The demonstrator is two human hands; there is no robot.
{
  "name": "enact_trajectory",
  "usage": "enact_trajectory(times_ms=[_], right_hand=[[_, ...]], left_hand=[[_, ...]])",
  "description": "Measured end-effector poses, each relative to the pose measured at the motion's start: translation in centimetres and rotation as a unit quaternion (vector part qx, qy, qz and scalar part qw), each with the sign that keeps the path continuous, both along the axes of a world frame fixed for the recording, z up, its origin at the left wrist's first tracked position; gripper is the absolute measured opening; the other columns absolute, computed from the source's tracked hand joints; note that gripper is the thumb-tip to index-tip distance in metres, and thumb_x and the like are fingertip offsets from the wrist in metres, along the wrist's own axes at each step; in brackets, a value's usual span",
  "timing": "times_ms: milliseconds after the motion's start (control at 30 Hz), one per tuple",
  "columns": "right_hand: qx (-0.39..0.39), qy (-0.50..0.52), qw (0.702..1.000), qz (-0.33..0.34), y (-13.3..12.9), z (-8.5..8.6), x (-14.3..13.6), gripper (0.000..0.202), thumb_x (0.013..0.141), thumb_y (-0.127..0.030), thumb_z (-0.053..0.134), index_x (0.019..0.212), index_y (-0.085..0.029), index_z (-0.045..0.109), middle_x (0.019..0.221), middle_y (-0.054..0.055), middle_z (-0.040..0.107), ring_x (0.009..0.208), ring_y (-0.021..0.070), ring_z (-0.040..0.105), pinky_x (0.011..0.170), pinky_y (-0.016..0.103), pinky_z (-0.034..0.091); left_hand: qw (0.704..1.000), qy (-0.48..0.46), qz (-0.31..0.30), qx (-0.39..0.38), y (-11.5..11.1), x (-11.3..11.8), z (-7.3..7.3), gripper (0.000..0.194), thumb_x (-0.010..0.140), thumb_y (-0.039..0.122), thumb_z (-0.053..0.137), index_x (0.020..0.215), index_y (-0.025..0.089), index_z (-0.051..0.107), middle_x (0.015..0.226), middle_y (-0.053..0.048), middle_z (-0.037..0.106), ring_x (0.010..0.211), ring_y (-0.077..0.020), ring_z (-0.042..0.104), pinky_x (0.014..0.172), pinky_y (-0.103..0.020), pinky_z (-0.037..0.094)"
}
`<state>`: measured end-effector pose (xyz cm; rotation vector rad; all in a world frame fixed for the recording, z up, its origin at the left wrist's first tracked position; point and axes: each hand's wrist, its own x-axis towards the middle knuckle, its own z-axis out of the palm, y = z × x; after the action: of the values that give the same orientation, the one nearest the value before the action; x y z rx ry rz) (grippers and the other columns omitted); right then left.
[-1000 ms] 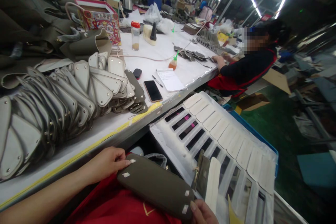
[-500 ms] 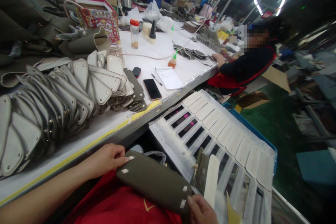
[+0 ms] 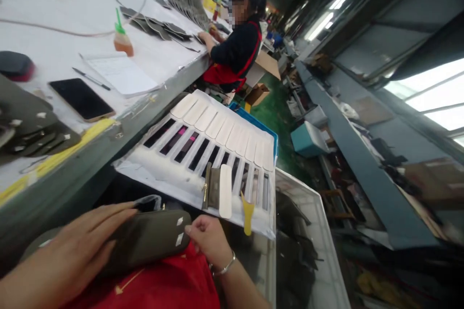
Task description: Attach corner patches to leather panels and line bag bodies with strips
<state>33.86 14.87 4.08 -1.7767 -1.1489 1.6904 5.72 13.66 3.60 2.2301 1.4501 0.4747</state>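
Observation:
An olive-green leather panel (image 3: pixel 148 239) with rounded corners and small white tabs lies across my lap, over a red apron (image 3: pixel 174 280). My left hand (image 3: pixel 83 236) rests flat on its left part, fingers stretched out, and hides much of that end. At the right end, my right hand (image 3: pixel 208 239) pinches the panel's edge beside two white tabs. Beyond it, a white board (image 3: pixel 145 166) carries a row of pale strips (image 3: pixel 217 128). A small olive piece with a zipper (image 3: pixel 212 188), a loose pale strip (image 3: pixel 225 190) and a yellow scraper (image 3: pixel 248 215) lie on the board's near side.
On the white table at left are a phone (image 3: pixel 82 99), a pen (image 3: pixel 91 78), a notebook (image 3: pixel 121 72), a glue bottle (image 3: pixel 123 41) and stacked olive panels (image 3: pixel 32 120). A co-worker (image 3: pixel 235 43) sits at the table's far side. A pale bin (image 3: pixel 313 203) stands at right.
The view has swung right. My left hand has gone from pinching the panel's left corner to lying flat on the panel. My right hand still holds the right end.

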Motion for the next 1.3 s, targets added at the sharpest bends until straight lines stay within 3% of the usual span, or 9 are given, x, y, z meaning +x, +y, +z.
enact_trajectory(times_ms=[133, 267, 500, 867, 1133, 1233, 1300], right_hand=[[0.014, -0.002, 1.000, 0.010, -0.3, 0.0, 0.2, 0.022, 0.071, -0.033, 0.065, 0.065, -0.016, 0.052, 0.042, -0.008, 0.047, 0.034, 0.0044, 0.039, 0.036, 0.017, 0.026], [0.007, 0.017, 1.000, 0.015, -0.3, -0.1, 0.4, 0.021, 0.071, -0.031, 0.065, 0.065, -0.016, 0.052, 0.043, -0.008, 0.048, 0.034, 0.0049, 0.040, 0.035, 0.016, 0.026], [-0.002, 0.050, 0.999, 0.006, 0.0, 0.1, 0.7, 0.017, 0.071, -0.026, 0.063, 0.063, -0.016, 0.050, 0.042, -0.008, 0.048, 0.032, 0.0054, 0.041, 0.032, 0.015, 0.026], [-0.006, 0.029, 1.000, 0.010, 0.3, -0.1, 1.0, 0.015, 0.069, -0.023, 0.062, 0.062, -0.016, 0.051, 0.041, -0.008, 0.047, 0.032, 0.0054, 0.040, 0.029, 0.015, 0.026], [-0.001, 0.012, 1.000, 0.019, 0.4, 0.3, 1.0, 0.016, 0.070, -0.022, 0.062, 0.060, -0.017, 0.050, 0.040, -0.007, 0.046, 0.032, 0.0061, 0.041, 0.030, 0.015, 0.026], [-0.005, 0.017, 0.999, 0.032, 0.5, 0.4, 0.9, 0.016, 0.071, -0.024, 0.061, 0.061, -0.018, 0.050, 0.038, -0.008, 0.045, 0.031, 0.0069, 0.041, 0.030, 0.015, 0.027], [-0.005, 0.021, 0.999, 0.041, 0.6, 0.3, 0.9, 0.016, 0.072, -0.025, 0.060, 0.062, -0.018, 0.051, 0.038, -0.007, 0.044, 0.031, 0.0070, 0.041, 0.030, 0.015, 0.026]], left_hand=[[0.993, 0.016, -0.117, 0.021, 1.3, 7.2, 0.2, 0.077, 0.068, 0.051, 0.064, 0.135, 0.022, 0.039, 0.136, -0.009, 0.049, 0.122, -0.0283, 0.046, 0.104, -0.041, 0.035], [0.989, 0.059, -0.134, -0.007, 1.7, 9.8, -0.4, 0.077, 0.062, 0.044, 0.068, 0.130, 0.018, 0.044, 0.136, -0.013, 0.049, 0.122, -0.0300, 0.046, 0.105, -0.045, 0.032], [0.994, 0.052, -0.097, 0.004, 1.4, 10.1, -0.3, 0.062, 0.064, 0.027, 0.060, 0.123, 0.014, 0.047, 0.126, -0.014, 0.056, 0.114, -0.0278, 0.050, 0.101, -0.042, 0.035], [0.992, 0.060, -0.098, 0.051, 1.3, 10.7, -0.7, 0.059, 0.064, 0.021, 0.060, 0.120, 0.013, 0.046, 0.119, -0.014, 0.059, 0.106, -0.0277, 0.055, 0.094, -0.042, 0.041], [0.989, 0.060, -0.121, 0.062, 1.5, 10.3, -1.2, 0.071, 0.061, 0.031, 0.071, 0.125, 0.011, 0.046, 0.124, -0.016, 0.057, 0.112, -0.0300, 0.053, 0.096, -0.043, 0.041], [0.985, 0.047, -0.155, 0.063, 1.7, 9.6, -1.5, 0.082, 0.061, 0.041, 0.074, 0.132, 0.016, 0.040, 0.131, -0.014, 0.052, 0.117, -0.0296, 0.050, 0.100, -0.044, 0.038], [0.981, 0.034, -0.178, 0.066, 1.8, 9.1, -1.7, 0.077, 0.064, 0.041, 0.073, 0.131, 0.020, 0.042, 0.134, -0.012, 0.050, 0.119, -0.0289, 0.048, 0.103, -0.046, 0.036]])
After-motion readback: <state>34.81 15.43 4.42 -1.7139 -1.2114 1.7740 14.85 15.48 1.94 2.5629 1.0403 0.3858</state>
